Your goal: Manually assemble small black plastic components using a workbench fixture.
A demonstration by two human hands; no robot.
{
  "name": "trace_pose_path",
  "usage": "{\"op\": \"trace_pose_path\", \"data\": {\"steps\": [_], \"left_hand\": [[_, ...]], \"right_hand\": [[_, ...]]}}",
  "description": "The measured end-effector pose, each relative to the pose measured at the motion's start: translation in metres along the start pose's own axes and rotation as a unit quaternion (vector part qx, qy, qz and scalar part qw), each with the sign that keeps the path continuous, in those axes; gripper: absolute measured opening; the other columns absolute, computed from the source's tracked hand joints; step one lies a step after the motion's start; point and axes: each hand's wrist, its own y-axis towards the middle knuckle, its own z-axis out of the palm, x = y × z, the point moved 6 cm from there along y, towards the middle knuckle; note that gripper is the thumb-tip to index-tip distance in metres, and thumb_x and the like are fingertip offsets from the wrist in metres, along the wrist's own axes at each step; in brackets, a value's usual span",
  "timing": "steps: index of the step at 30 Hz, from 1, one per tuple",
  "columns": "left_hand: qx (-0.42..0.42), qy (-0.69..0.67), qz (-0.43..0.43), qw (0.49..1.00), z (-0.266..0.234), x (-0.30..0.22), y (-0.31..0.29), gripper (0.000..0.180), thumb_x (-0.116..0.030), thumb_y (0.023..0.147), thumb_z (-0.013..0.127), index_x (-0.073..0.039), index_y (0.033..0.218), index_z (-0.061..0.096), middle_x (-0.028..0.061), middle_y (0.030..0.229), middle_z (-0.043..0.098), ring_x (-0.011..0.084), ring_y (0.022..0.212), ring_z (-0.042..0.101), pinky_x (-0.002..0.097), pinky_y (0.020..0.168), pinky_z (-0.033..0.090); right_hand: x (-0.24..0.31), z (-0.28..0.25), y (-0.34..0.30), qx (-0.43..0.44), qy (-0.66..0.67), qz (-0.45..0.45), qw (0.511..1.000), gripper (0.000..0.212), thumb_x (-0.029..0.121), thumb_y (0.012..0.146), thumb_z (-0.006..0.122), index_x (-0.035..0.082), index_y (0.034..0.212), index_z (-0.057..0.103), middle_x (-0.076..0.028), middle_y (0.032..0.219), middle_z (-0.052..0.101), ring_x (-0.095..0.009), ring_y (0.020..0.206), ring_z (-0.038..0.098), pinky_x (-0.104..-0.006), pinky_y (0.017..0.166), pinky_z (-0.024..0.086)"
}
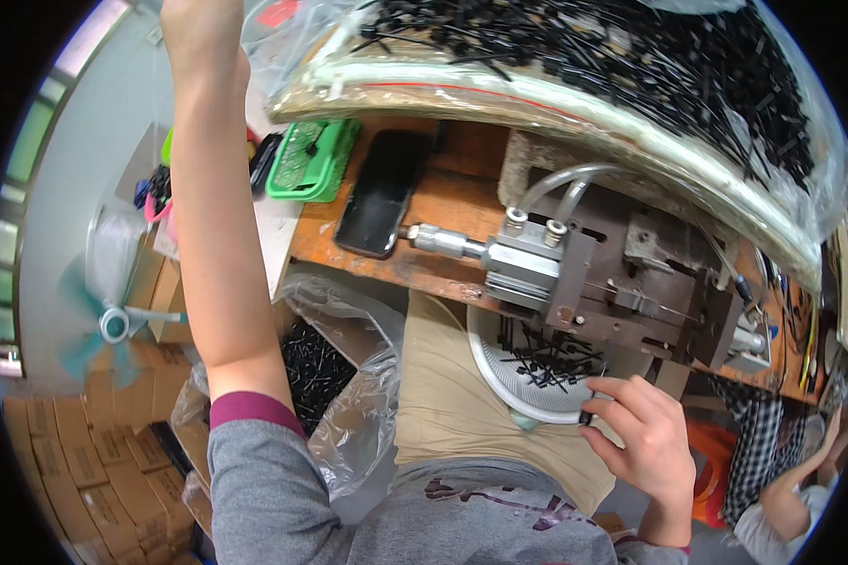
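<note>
Head cam: right hand (645, 438) is pinching a small black part (585, 415) betw. fingertips, just below the white tray (499, 377) of black pieces, under the metal press (575, 273). Left hand (203, 33) is reaching up by the clear bag (292, 38); grip can't tell, mostly out of frame.

The left arm runs straight up from the grey, maroon-cuffed sleeve at about 7 o'clock toward 11 o'clock, forearm bare and fully stretched, with the left hand (201, 26) cut by the top edge so its grip cannot be read. The right hand (643, 435) sits low at about 5 o'clock, wrist bent, back of the hand toward the camera, fingers curled with thumb and forefinger pinched together.
</note>
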Motion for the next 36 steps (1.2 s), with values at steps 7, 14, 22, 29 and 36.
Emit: {"op": "trace_pose_path", "data": {"steps": [7, 14, 22, 29, 36], "left_hand": [[0.369, -0.051, 0.163, 0.914, 0.138, -0.093, -0.093, 0.013, -0.008, 0.089, 0.071, 0.001, 0.096, 0.075, 0.0142, 0.093, 0.074, 0.0248, 0.085, 0.072, 0.0336, 0.081, 0.056], [0.468, 0.22, 0.195, 0.833, 0.212, -0.072, -0.106, 0.017, -0.016, 0.08, 0.076, -0.004, 0.09, 0.079, 0.0168, 0.086, 0.074, 0.0332, 0.088, 0.072, 0.042, 0.082, 0.057], [0.55, 0.217, 0.218, 0.777, 0.227, -0.064, -0.098, 0.017, -0.012, 0.076, 0.076, -0.005, 0.091, 0.079, 0.0147, 0.086, 0.075, 0.0292, 0.082, 0.074, 0.0376, 0.075, 0.059], [0.555, 0.099, 0.089, 0.821, 0.214, -0.067, -0.082, 0.025, -0.015, 0.083, 0.077, 0.0, 0.104, 0.077, 0.0161, 0.093, 0.077, 0.0234, 0.083, 0.074, 0.034, 0.078, 0.058], [0.582, 0.289, 0.158, 0.743, 0.212, -0.07, -0.094, 0.018, -0.007, 0.076, 0.073, -0.001, 0.092, 0.078, 0.0159, 0.087, 0.075, 0.0277, 0.082, 0.073, 0.0349, 0.076, 0.058]], "right_hand": [[-0.003, -0.072, 0.033, -0.193, -0.125, -0.015, 0.973, 0.029, 0.009, 0.074, 0.081, 0.002, 0.099, 0.069, -0.012, 0.097, 0.07, -0.03, 0.083, 0.067, -0.0366, 0.072, 0.054], [-0.083, -0.154, 0.08, -0.327, -0.226, 0.078, 0.914, 0.01, 0.006, 0.09, 0.068, 0.002, 0.099, 0.069, -0.01, 0.091, 0.07, -0.023, 0.085, 0.07, -0.0322, 0.075, 0.054], [-0.137, -0.16, 0.14, -0.167, -0.258, 0.044, 0.95, 0.014, 0.01, 0.086, 0.073, 0.003, 0.098, 0.072, -0.009, 0.085, 0.06, -0.027, 0.08, 0.062, -0.0389, 0.076, 0.05], [-0.118, -0.174, 0.123, -0.281, 0.004, 0.069, 0.957, 0.007, 0.007, 0.094, 0.069, 0.0, 0.095, 0.066, -0.004, 0.083, 0.067, -0.008, 0.066, 0.061, -0.0225, 0.059, 0.049], [-0.115, -0.177, 0.091, -0.466, 0.431, 0.09, 0.767, 0.016, 0.009, 0.092, 0.072, 0.001, 0.105, 0.065, -0.01, 0.098, 0.07, -0.017, 0.084, 0.068, -0.0297, 0.076, 0.056]]}}
